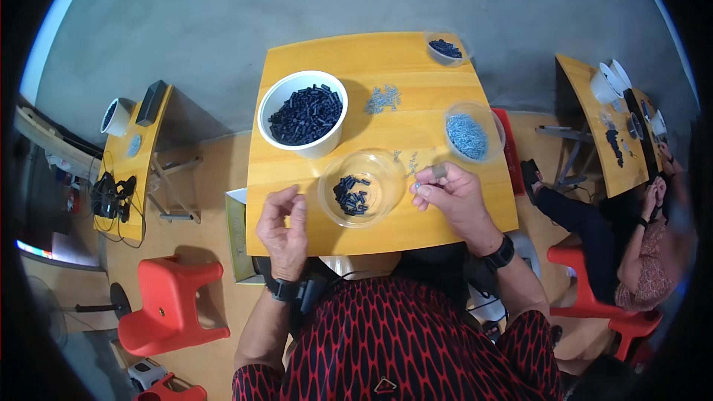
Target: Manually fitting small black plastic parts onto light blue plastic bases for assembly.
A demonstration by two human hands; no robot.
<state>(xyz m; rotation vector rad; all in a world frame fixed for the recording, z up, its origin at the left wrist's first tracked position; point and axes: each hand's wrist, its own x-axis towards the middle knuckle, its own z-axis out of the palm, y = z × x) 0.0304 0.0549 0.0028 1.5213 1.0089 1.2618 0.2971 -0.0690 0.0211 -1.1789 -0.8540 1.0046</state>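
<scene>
My right hand (453, 197) is over the table's near right part, thumb and forefinger closed on a small shiny metal piece, perhaps a screw; a greyish band wraps one finger. My left hand (284, 226) hovers at the near edge, fingers loosely bent and apart, with nothing visible in them. Between the hands sits a clear plastic bowl (384, 217) holding several short black cylindrical pieces (350, 197). Just beyond it lie a few loose metal pieces (413, 162). A clear tub of small silvery-blue metal pieces (468, 136) stands to the right.
A white bucket (267, 122) full of black pieces stands at left on the wooden table (371, 52). A pile of metal pieces (384, 99) lies beyond the clear bowl. Far right is another tub (445, 58) of black pieces. A co-worker (631, 252) sits at the right-hand table; a red chair (167, 304) stands left.
</scene>
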